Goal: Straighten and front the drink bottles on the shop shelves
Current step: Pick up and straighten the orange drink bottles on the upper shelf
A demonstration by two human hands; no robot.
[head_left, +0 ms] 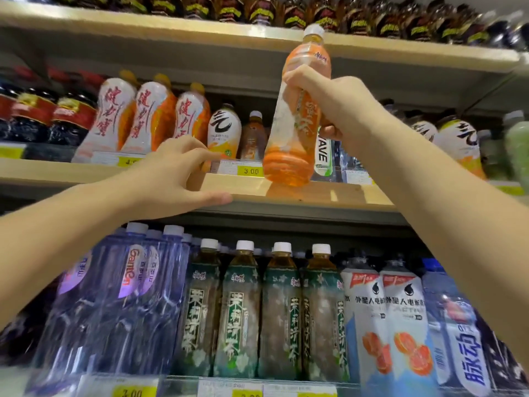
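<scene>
Four green tea bottles (pixel 257 310) stand below hands (pixel 177 176).

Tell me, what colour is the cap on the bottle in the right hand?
White. The head view shows the cap on the orange bottle.

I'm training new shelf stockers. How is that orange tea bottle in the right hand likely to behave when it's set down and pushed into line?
The orange bottle looks full, so it is probably fairly heavy for its size. It is tall and narrow, so a push near the cap may tip it. The right hand grips its smooth label, which could be slippery.
</scene>
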